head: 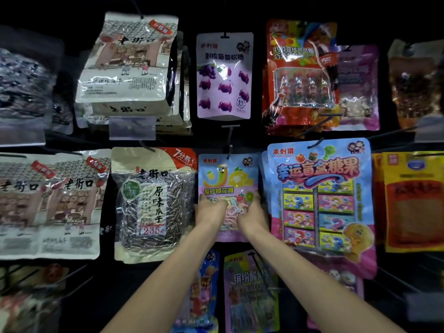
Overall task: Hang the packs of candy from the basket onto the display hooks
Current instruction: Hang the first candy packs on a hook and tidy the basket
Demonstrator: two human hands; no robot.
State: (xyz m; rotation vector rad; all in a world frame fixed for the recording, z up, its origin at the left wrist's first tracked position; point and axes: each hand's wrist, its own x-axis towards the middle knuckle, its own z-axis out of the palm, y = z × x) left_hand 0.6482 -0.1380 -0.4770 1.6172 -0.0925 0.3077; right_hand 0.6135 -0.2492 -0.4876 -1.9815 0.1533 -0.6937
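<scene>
A pastel candy pack (227,179) with a yellow banana figure hangs at the middle of the display, its top hole at the black hook (230,140). My left hand (209,210) grips the pack's lower left side. My right hand (252,213) grips its lower right side. Both hands cover the clear window of pink and white gummy strips. The basket is out of view.
A purple grape-candy pack (224,75) hangs above. A sunflower-seed bag (151,203) hangs close on the left and a large blue blind-box candy pack (322,200) close on the right. More packs (249,292) hang below between my forearms.
</scene>
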